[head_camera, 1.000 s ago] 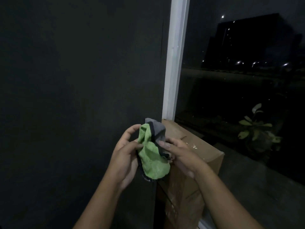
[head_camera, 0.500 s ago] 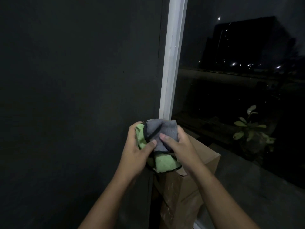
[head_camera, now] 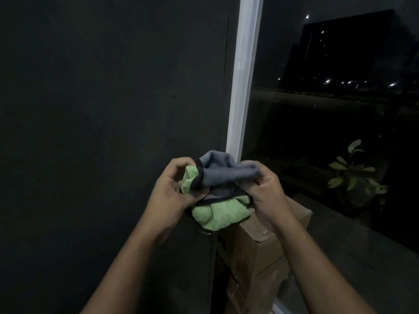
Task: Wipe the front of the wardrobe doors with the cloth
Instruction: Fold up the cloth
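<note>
A cloth (head_camera: 217,189), green on one side and grey on the other with a dark edge, is bunched up between both hands at chest height. My left hand (head_camera: 169,196) grips its left side, fingers curled over the green part. My right hand (head_camera: 267,193) holds the grey fold on the right. The dark wardrobe door (head_camera: 102,121) fills the left half of the view, a little beyond the cloth, which does not touch it.
A white window frame (head_camera: 243,75) runs upright just right of the door. Dark glass with night lights lies to the right. A cardboard box (head_camera: 260,257) stands below my hands, and a leafy plant (head_camera: 353,175) shows at the right.
The cloth hung loose from my hands a second ago; now it is gathered into a bunch with the grey side on top. Both hands have risen slightly and closed in.
</note>
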A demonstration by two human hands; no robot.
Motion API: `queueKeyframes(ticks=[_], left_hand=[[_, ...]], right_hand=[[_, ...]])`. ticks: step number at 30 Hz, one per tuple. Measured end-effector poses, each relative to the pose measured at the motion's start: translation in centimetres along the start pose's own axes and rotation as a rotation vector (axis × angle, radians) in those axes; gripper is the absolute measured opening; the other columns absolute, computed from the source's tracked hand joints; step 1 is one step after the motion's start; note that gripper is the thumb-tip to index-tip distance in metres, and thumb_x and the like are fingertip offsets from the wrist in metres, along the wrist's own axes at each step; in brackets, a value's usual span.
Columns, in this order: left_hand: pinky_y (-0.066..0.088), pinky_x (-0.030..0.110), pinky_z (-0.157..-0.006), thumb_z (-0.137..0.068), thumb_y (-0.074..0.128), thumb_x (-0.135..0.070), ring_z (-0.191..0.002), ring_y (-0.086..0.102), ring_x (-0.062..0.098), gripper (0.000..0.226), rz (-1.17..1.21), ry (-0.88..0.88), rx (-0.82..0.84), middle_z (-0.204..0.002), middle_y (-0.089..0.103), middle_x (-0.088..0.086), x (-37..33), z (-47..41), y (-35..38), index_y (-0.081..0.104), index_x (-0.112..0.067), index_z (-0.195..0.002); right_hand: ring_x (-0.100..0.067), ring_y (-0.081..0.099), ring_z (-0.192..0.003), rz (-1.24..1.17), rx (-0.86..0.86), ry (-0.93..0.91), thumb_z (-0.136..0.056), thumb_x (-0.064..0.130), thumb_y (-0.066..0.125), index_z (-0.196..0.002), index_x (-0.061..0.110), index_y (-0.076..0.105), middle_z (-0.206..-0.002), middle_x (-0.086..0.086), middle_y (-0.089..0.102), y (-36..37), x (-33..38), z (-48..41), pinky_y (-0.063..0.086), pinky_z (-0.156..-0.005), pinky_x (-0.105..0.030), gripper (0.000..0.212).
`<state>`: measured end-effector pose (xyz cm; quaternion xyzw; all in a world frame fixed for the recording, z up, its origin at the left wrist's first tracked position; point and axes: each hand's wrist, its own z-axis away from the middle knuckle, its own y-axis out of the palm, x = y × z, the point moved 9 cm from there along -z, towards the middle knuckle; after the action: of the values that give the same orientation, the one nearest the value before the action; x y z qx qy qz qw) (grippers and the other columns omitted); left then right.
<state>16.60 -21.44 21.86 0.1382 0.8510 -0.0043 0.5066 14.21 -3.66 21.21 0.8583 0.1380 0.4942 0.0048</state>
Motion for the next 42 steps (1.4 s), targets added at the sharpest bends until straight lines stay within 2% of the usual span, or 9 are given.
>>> queueKeyframes(ticks=[4, 8, 15, 18, 21, 24, 27, 32, 42], left_hand=[[0.053, 0.023, -0.053, -0.076, 0.062, 0.011, -0.059, 0.061, 0.012, 0.036, 0.189, -0.038, -0.065, -0.066, 0.064, 0.003, 0.5, -0.1, -0.1, 0.046, -0.015, -0.095], [0.056, 0.031, -0.068, -0.069, 0.057, 0.009, -0.089, 0.067, 0.024, 0.046, 0.258, -0.087, -0.02, -0.099, 0.07, 0.011, 2.0, 0.1, 0.5, 0.067, -0.018, -0.105], [0.036, 0.033, -0.065, -0.046, 0.051, -0.014, -0.088, 0.047, 0.032, 0.028, 0.264, -0.151, -0.027, -0.088, 0.054, 0.021, 4.0, 0.3, 0.3, 0.067, -0.008, -0.069], [0.037, 0.029, -0.059, -0.058, 0.059, -0.036, -0.076, 0.048, 0.025, 0.026, 0.141, -0.168, -0.071, -0.079, 0.052, 0.016, 4.8, -0.1, 0.7, 0.062, -0.011, -0.066], [0.04, 0.027, -0.055, -0.068, 0.079, -0.046, -0.062, 0.048, 0.016, 0.041, -0.143, -0.175, -0.125, -0.063, 0.05, 0.001, 6.3, -0.9, 1.3, 0.052, -0.016, -0.063], [0.052, 0.027, -0.054, -0.056, 0.094, -0.007, -0.066, 0.064, 0.013, 0.055, -0.264, -0.29, -0.073, -0.076, 0.069, -0.002, 8.8, -1.5, 2.8, 0.053, -0.015, -0.091], [0.059, 0.026, -0.078, -0.056, 0.094, -0.003, -0.097, 0.07, 0.006, 0.079, -0.401, -0.44, 0.053, -0.109, 0.072, -0.003, 11.1, -2.0, 4.7, 0.057, -0.031, -0.119], [0.057, 0.027, -0.083, -0.071, 0.086, -0.034, -0.089, 0.064, -0.003, 0.05, -0.804, -0.57, 0.309, -0.103, 0.067, -0.015, 15.4, -2.9, 8.1, 0.064, -0.034, -0.117], [0.051, 0.03, -0.061, -0.071, 0.087, -0.029, -0.073, 0.064, 0.011, 0.03, -0.865, -0.596, 0.08, -0.082, 0.067, -0.002, 24.7, -5.4, 9.3, 0.069, -0.022, -0.095]], right_hand=[[-0.017, 0.067, -0.087, -0.036, 0.027, -0.025, -0.063, 0.029, 0.087, -0.078, 0.02, 0.075, -0.09, -0.001, 0.07, -0.6, -0.2, -0.2, 0.056, -0.074, -0.026, 0.022], [-0.013, 0.067, -0.078, -0.088, 0.111, -0.013, -0.058, 0.039, 0.087, -0.073, 0.017, 0.078, -0.079, 0.0, 0.071, -1.1, -0.5, 0.0, 0.053, -0.07, -0.023, 0.029], [-0.032, 0.06, -0.077, -0.15, 0.261, 0.044, -0.071, 0.037, 0.067, -0.075, 0.001, 0.073, -0.077, -0.015, 0.069, -2.6, -2.1, -0.1, 0.042, -0.068, -0.035, 0.037], [-0.011, 0.065, -0.075, -0.02, 0.288, 0.098, -0.074, 0.02, 0.073, -0.076, 0.013, 0.071, -0.08, 0.002, 0.07, -2.9, -2.9, -0.5, 0.051, -0.062, -0.022, 0.008], [-0.023, 0.068, -0.087, 0.015, 0.372, 0.24, -0.066, 0.001, 0.086, -0.099, 0.018, 0.064, -0.098, -0.01, 0.069, -4.1, -5.1, -0.5, 0.059, -0.067, -0.028, 0.043], [-0.027, 0.069, -0.105, 0.246, 0.434, 0.365, -0.065, -0.008, 0.085, -0.129, 0.021, 0.058, -0.117, -0.013, 0.069, -6.5, -7.4, -0.6, 0.06, -0.084, -0.037, 0.075], [-0.013, 0.069, -0.098, 0.421, 0.499, 0.367, -0.07, -0.005, 0.083, -0.114, 0.01, 0.071, -0.107, -0.009, 0.073, -8.8, -9.2, -0.8, 0.056, -0.084, -0.027, 0.048], [-0.02, 0.07, -0.091, 0.425, 0.474, 0.404, -0.076, 0.003, 0.077, -0.103, 0.013, 0.076, -0.099, -0.013, 0.075, -13.1, -12.4, -1.1, 0.057, -0.083, -0.039, 0.028], [-0.016, 0.068, -0.072, 0.266, 0.33, 0.677, -0.078, -0.006, 0.076, -0.104, 0.006, 0.071, -0.08, -0.005, 0.073, -20.5, -19.1, -0.6, 0.054, -0.054, -0.025, 0.028]])
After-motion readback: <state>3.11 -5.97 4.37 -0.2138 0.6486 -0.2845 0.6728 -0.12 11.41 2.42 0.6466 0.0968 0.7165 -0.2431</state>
